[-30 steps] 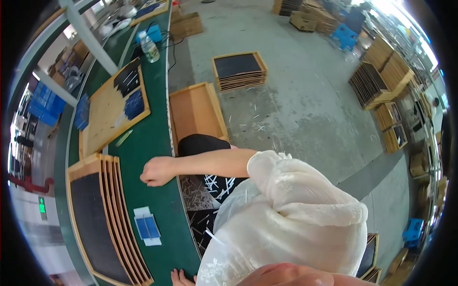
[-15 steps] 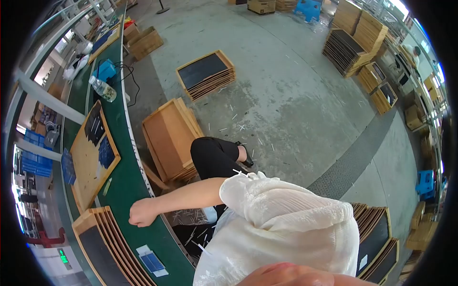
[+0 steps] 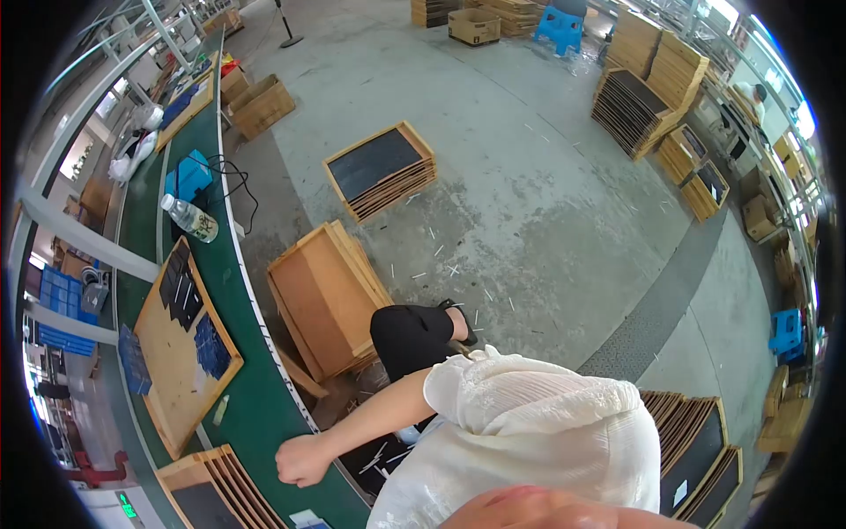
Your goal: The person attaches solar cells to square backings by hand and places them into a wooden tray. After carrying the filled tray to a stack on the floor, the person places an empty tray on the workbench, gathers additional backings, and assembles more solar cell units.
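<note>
My right hand (image 3: 304,459) is closed in a fist over the green bench top (image 3: 264,388), close to its near edge. Whatever it may hold is hidden. Beside it stand stacked wood-edged trays with dark faces (image 3: 207,498), partly cut off by the frame. Just below the fist, a small white-and-blue flat piece (image 3: 307,520) shows at the bottom edge. Farther along the bench lies a wooden board (image 3: 181,361) bearing black strips (image 3: 181,286) and dark blue flat pieces (image 3: 211,346). My left hand is out of view.
A plastic bottle (image 3: 189,218) and a blue box with a cable (image 3: 189,176) stand farther up the bench. On the floor are wooden trays (image 3: 322,300), a dark-topped tray stack (image 3: 379,167) and scattered white strips. More trays (image 3: 696,450) stand behind me.
The view has shifted, so the bench and floor items sit lower in the picture. My right hand stays a fist beside the tray stack; the white-and-blue piece is now mostly cut off.
</note>
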A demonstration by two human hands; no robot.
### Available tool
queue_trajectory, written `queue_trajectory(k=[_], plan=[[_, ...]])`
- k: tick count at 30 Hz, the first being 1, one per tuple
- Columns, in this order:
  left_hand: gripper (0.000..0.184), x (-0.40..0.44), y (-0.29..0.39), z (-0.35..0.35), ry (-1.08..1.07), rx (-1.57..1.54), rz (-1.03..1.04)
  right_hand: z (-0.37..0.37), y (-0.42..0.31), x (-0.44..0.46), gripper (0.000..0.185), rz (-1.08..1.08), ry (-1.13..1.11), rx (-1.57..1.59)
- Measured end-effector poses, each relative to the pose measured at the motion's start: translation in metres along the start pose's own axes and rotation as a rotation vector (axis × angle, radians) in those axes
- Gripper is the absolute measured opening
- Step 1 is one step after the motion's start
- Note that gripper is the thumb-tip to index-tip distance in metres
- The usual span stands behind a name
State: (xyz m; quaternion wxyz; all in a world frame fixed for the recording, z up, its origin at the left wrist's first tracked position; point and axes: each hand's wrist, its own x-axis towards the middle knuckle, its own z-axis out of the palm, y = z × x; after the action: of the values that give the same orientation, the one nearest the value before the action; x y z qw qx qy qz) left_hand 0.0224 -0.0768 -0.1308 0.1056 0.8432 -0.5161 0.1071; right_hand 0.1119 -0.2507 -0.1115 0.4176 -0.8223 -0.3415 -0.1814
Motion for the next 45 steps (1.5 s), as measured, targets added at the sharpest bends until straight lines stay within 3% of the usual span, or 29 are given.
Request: queue_trajectory(k=[12,28,37,45], plan=[[0.035,0.081,-0.056,0.025,-0.118,-0.119,-0.051,-0.025,-0.009,0.006,0.02,-0.005,-0.144,0.065],[0.035,0.137,-0.086,-0.006,-0.385,-0.204,-0.259,-0.07,0.034,0.031,0.015,0.338,-0.307,0.735],[0.036,0.136,-0.076,-0.032,-0.521,-0.193,-0.416,-0.184,0.072,0.066,0.014,0.527,-0.024,0.571],[0.037,0.099,-0.069,-0.052,-0.568,-0.217,-0.557,-0.175,0.071,0.062,0.014,0.68,-0.087,0.52]])
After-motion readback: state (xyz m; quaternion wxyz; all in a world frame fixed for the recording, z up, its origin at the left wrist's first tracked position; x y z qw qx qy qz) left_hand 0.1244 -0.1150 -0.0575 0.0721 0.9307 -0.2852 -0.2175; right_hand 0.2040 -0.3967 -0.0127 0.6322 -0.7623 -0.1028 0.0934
